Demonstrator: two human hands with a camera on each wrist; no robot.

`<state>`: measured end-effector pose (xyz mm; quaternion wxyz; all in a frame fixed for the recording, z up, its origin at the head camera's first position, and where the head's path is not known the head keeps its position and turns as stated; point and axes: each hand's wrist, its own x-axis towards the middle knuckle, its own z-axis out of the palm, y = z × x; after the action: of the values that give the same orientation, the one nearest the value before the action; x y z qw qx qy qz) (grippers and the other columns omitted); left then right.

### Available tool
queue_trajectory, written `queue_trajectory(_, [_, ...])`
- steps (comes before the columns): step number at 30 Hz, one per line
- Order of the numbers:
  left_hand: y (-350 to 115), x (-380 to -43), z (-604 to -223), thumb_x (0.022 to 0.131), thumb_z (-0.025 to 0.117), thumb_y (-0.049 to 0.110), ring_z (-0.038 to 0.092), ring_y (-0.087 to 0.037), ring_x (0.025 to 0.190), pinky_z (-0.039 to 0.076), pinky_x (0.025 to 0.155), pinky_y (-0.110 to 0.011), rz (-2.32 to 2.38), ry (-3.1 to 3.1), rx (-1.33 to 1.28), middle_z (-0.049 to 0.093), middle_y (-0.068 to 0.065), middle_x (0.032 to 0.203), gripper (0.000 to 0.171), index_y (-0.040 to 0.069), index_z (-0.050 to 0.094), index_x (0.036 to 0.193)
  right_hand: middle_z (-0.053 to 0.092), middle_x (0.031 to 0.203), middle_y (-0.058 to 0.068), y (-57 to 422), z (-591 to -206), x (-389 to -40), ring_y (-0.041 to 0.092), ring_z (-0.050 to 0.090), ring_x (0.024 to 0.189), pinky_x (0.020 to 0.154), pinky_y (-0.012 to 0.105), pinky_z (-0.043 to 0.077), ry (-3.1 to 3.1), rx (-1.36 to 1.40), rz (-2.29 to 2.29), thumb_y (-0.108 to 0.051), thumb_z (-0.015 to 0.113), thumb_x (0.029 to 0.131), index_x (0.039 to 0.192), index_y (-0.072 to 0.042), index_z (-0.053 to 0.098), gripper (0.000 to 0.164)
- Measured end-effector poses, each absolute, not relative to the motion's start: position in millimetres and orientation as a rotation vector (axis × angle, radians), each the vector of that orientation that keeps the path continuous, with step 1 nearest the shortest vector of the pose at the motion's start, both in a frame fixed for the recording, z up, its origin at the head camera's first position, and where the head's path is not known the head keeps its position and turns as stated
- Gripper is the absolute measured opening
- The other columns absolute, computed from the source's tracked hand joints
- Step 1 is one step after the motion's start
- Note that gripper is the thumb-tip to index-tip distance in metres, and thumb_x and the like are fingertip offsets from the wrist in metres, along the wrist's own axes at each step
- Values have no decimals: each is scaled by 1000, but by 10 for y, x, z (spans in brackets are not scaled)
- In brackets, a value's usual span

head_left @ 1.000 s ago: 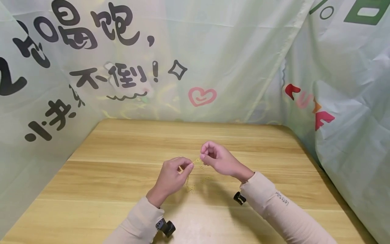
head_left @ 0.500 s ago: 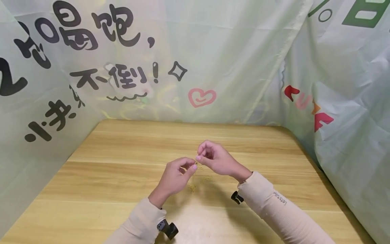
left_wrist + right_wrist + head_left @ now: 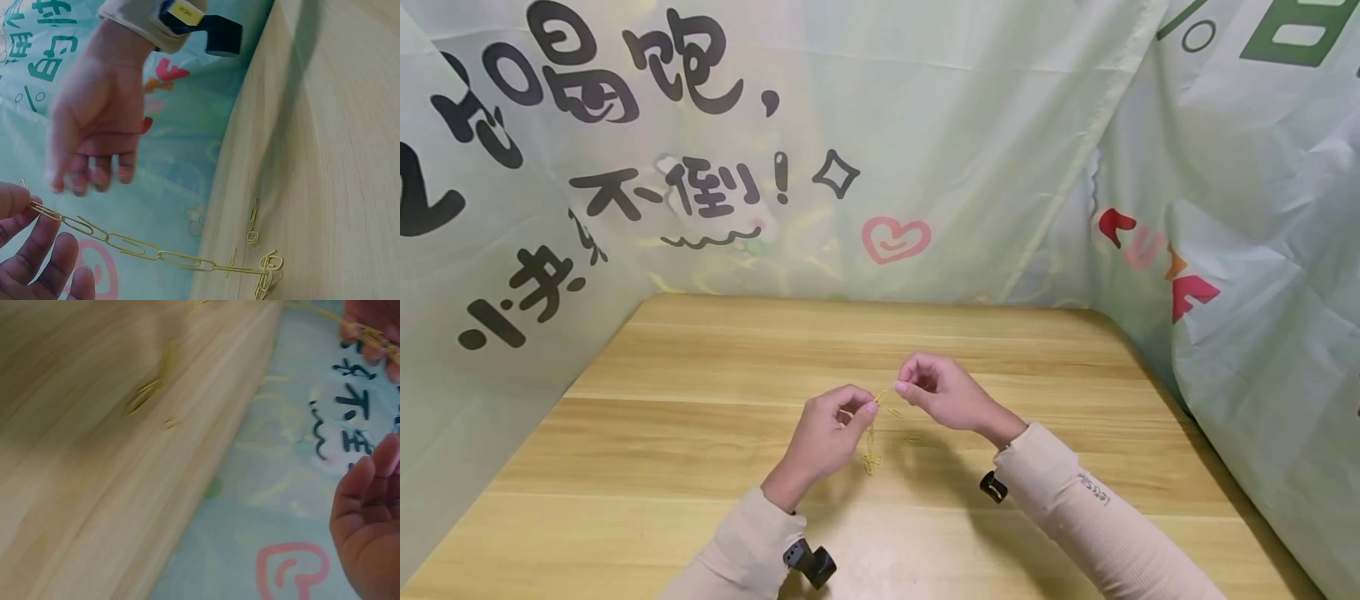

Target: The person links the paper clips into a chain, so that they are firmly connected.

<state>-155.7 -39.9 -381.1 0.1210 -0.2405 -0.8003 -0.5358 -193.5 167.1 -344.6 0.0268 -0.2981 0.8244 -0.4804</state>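
Now the right hand [image 3: 947, 396] has pulled back empty (left hand [image 3: 822, 427] pinches the paperclip chain [image 3: 160, 254]).

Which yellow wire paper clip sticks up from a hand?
The yellow wire clip projecting above the left hand; others dangle below or lie on the wooden table.

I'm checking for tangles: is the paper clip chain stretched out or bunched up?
Both: the chain hangs in a line from the left hand, but its lower links are bunched together.

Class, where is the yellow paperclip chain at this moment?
In the left wrist view, the chain runs from the left hand, at lower left, to a small bunch of clips on the table.
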Motion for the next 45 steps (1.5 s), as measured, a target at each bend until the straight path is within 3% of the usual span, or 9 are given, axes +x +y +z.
queue_trajectory(14, [-414, -1505, -3809, 94, 60, 5, 63, -17, 83, 54, 77, -31, -1649, -2370, -655, 66, -5, 87, 5, 4, 65, 94, 62, 78, -5, 1791, -3977, -2037, 10, 58, 69, 64, 30, 50, 2623, -856, -775, -16, 68, 91, 91, -12, 62, 7])
queue_trajectory(24, [-371, -1522, -3779, 96, 59, 7, 62, -16, 85, 54, 80, -31, -1714, -2336, -673, 65, -1, 88, 5, 5, 63, 94, 55, 68, -2, 1828, -4024, -2024, 12, 47, 60, 61, 30, 44, 2624, -743, -664, -11, 74, 86, 89, -9, 60, 15])
queue_trajectory(35, [-467, -1532, -3814, 94, 60, 4, 62, -20, 83, 54, 77, -31, -1697, -2267, -641, 65, -5, 86, 5, 6, 62, 90, 57, 80, -2, 1734, -4004, -2089, 15, 53, 74, 71, 36, 48, 2708, -665, -511, -10, 76, 84, 84, -10, 58, 17])
queue_trajectory(45, [-448, -1541, -3790, 95, 60, 6, 61, -17, 81, 53, 75, -30, -1676, -2321, -641, 64, -1, 85, 4, 7, 63, 93, 54, 67, -6, 1757, -4039, -2063, 12, 48, 61, 59, 29, 43, 2736, -701, -491, 1, 71, 83, 69, -12, 59, 23])
